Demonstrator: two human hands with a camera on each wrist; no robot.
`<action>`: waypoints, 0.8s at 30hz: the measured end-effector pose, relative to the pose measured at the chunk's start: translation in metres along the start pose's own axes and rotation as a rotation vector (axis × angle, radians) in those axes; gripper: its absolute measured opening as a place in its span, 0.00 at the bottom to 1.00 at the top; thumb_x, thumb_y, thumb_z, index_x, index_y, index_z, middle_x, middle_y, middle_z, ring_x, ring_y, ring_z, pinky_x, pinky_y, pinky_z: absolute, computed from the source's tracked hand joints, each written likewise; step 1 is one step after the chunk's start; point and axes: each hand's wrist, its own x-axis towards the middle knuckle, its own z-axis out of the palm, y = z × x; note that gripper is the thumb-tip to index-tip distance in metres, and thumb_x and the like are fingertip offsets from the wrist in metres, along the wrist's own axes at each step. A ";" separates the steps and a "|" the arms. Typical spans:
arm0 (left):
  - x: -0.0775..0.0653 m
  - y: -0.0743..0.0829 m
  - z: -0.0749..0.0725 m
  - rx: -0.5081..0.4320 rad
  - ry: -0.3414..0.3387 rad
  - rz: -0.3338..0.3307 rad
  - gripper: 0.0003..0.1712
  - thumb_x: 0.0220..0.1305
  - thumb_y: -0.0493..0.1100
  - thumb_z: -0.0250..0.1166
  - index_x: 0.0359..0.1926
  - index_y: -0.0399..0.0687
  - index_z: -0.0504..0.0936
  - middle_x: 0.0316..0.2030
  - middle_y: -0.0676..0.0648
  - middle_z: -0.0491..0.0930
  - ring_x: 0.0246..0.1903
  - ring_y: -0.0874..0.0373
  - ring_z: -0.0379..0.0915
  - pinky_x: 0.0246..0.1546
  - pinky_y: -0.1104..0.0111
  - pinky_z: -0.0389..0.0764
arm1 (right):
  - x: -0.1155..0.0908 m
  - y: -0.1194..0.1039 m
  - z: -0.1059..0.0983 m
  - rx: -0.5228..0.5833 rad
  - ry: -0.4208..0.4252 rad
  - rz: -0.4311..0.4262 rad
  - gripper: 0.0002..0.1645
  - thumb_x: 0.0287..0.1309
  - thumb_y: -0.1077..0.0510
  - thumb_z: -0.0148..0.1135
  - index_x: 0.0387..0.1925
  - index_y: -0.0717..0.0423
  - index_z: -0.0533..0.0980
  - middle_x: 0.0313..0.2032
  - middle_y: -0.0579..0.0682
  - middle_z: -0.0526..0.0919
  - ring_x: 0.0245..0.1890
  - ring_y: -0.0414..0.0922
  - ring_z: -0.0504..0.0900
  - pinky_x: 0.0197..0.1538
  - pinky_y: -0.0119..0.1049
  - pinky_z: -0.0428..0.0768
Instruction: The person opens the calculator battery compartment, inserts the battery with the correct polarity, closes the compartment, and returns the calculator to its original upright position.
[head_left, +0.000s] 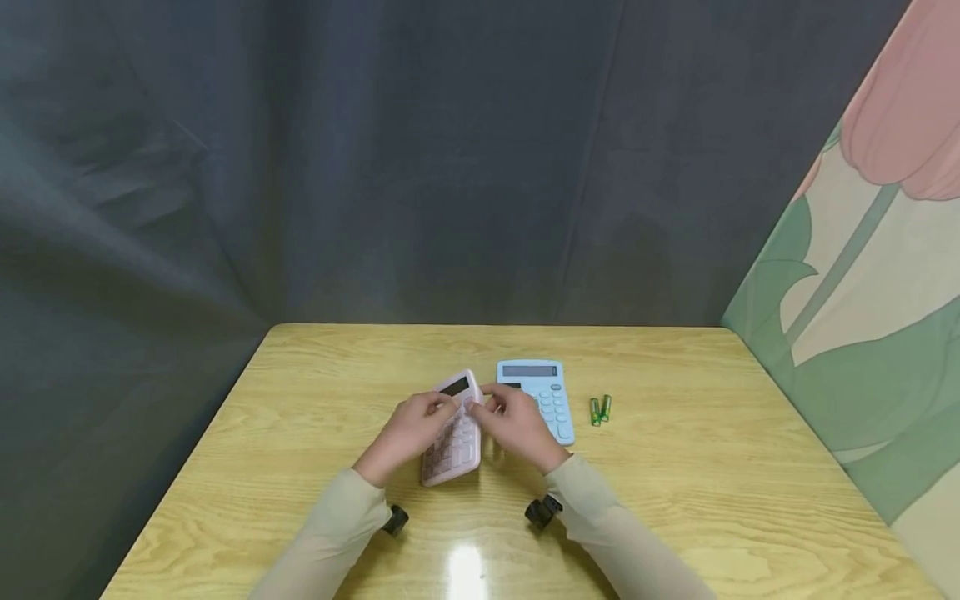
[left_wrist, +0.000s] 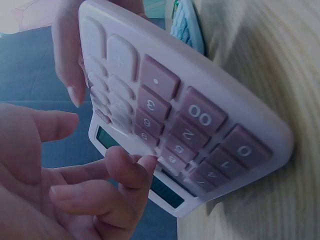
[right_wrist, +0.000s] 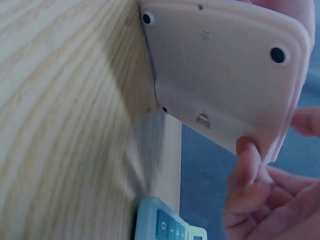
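Pink calculator is held tilted over the bench, its edge pinched by the right hand; whether anything is pinched by the left hand cannot be told. Lifting appears done, handling unfinished; two green batteries are left untouched near the blue calculator.

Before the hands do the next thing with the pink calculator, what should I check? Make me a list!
1. Right hand pinches the edge of the pink calculator: ok.
2. Left hand has a firm grip too: cannot tell; it is at the front, but its hold is unclear.
3. Pink calculator lies flat on the table: not ok; it is tilted up.
4. Blue calculator lies flat: ok.
5. Two batteries lie in sight: ok, to the right of the blue calculator.
6. Pink calculator has batteries inside: cannot tell.
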 end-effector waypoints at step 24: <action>0.000 -0.008 -0.012 0.006 0.181 -0.034 0.27 0.72 0.59 0.55 0.55 0.43 0.84 0.44 0.43 0.85 0.42 0.52 0.81 0.45 0.56 0.82 | 0.003 -0.009 0.021 -0.119 0.034 -0.274 0.19 0.61 0.59 0.69 0.54 0.57 0.82 0.47 0.51 0.88 0.28 0.38 0.80 0.27 0.28 0.76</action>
